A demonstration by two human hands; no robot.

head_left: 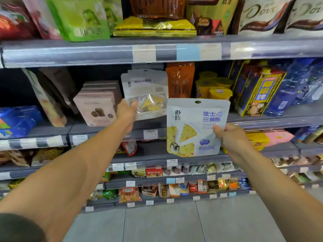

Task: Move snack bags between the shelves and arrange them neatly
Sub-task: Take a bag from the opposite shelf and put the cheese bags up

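So the right hand [230, 138] has a cheese bag [194, 126] pinched by its right edge, thumb flat on the front and the rest of the fingers curled round behind it. It's held upright in the air, out in front of the shelf [104, 131]. The bag is a pale grey-white pouch with a hang hole at the top, blue lettering, yellow cheese wedges and a little blueberry picture low down. The left hand [126, 111] is reaching in and gripping the lower left corner of a second bag [145, 91] that stands on the shelf. The thumb is on the front, and the other fingers are hidden behind it. That one shows a see-through window with yellow triangles inside. Just left of those fingers are pink boxes [97, 102], and an orange bag [180, 81] is off to the right.
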